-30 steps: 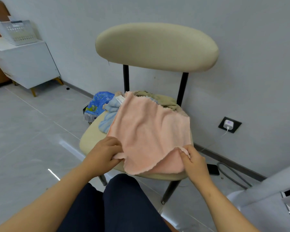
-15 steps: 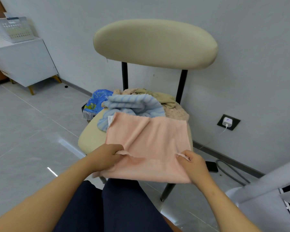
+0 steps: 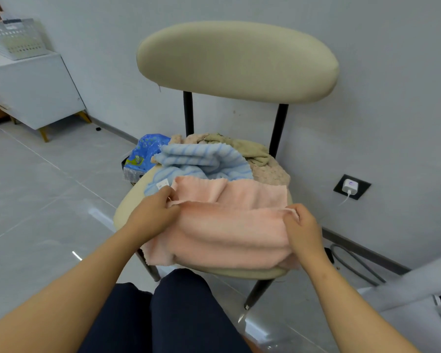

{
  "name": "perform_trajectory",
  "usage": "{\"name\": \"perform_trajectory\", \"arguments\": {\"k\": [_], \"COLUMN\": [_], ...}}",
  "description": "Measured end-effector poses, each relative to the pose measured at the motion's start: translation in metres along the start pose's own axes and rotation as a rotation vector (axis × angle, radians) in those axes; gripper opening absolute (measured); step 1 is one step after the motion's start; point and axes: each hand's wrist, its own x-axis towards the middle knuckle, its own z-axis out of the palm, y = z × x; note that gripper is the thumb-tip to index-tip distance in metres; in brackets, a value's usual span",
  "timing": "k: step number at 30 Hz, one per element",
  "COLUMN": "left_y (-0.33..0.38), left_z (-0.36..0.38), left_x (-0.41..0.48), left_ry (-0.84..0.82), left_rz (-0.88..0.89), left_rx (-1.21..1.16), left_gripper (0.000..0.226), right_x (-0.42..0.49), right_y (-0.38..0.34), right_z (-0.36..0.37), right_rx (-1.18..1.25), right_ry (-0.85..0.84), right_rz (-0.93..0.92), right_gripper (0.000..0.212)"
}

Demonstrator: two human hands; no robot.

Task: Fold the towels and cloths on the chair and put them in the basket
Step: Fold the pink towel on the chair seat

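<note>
A pink cloth (image 3: 227,225) lies doubled over on the front of the beige chair seat (image 3: 127,207). My left hand (image 3: 153,212) pinches its left edge and my right hand (image 3: 301,225) pinches its right edge. Behind it on the seat sit a blue striped towel (image 3: 201,159), an olive cloth (image 3: 242,146) and a tan textured cloth (image 3: 267,169). A white perforated basket (image 3: 15,36) stands on a white cabinet (image 3: 31,90) at the far left.
A blue plastic bag (image 3: 145,151) sits in a dark bin on the floor left of the chair. A wall socket with a white charger (image 3: 350,186) and a grey cable (image 3: 354,263) are at the right. My dark-trousered knees are just below the seat.
The pink cloth, held up open a second ago, has been folded over and laid down on the seat front. Both hands moved forward with its edges, uncovering the blue towel.
</note>
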Motion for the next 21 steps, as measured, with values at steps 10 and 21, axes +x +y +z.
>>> {"name": "perform_trajectory", "arguments": {"k": [10, 21], "left_y": [0.003, -0.037], "left_z": [0.021, 0.041], "left_x": [0.044, 0.009], "left_ry": [0.141, 0.231], "left_rz": [0.002, -0.327], "left_rx": [-0.080, -0.218], "left_gripper": [0.011, 0.067], "right_x": [0.053, 0.016], "right_y": [0.002, 0.029], "right_z": [0.012, 0.016], "right_rx": [0.044, -0.304], "right_ry": [0.114, 0.147], "right_rz": [-0.022, 0.266], "right_gripper": [0.016, 0.056]}}
